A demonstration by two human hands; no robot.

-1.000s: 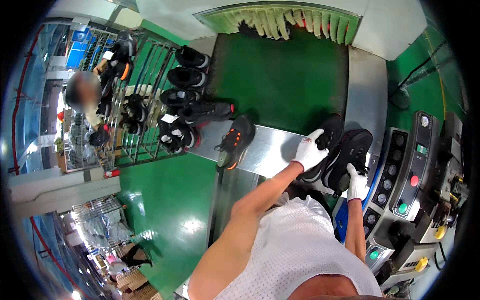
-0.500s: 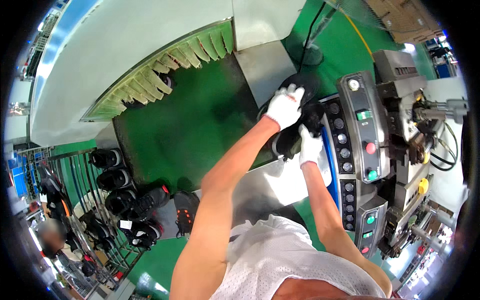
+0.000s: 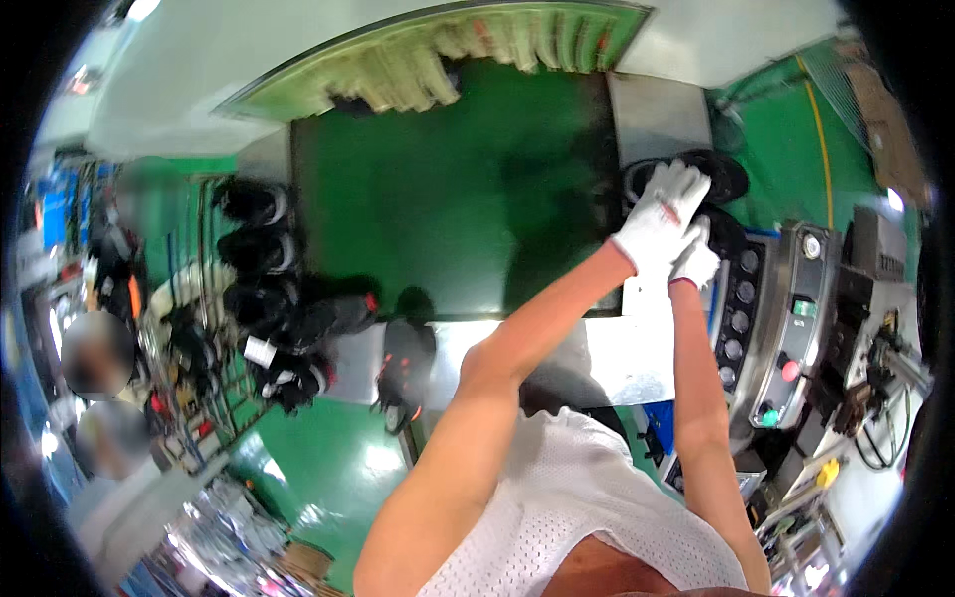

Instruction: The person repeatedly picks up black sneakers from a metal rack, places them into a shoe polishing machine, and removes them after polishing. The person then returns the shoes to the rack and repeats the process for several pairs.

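My left hand (image 3: 665, 214), in a white glove, reaches over black shoes at the right end of the work surface. Its fingers are stretched out across them. One black shoe (image 3: 640, 182) shows to the left of these fingers, and another black shoe (image 3: 729, 176) beyond them to the right. Just below and touching or nearly touching it is my right hand (image 3: 696, 263), also gloved. A dark shoe (image 3: 724, 229) lies against the right hand's upper side. Whether that hand grips it is hidden by the glove and blur.
A green conveyor belt (image 3: 448, 199) runs under a fringed curtain (image 3: 497, 45). A control panel (image 3: 796, 318) with buttons stands to the right. Several black shoes (image 3: 261, 249) line the left side, and a dark shoe with orange marks (image 3: 406, 363) rests on the metal ledge (image 3: 477, 353).
The view has swung, so the belt sits more central and the machine farther right. My hands have come closer together, and the left hand's fingers now look straighter over the shoes.
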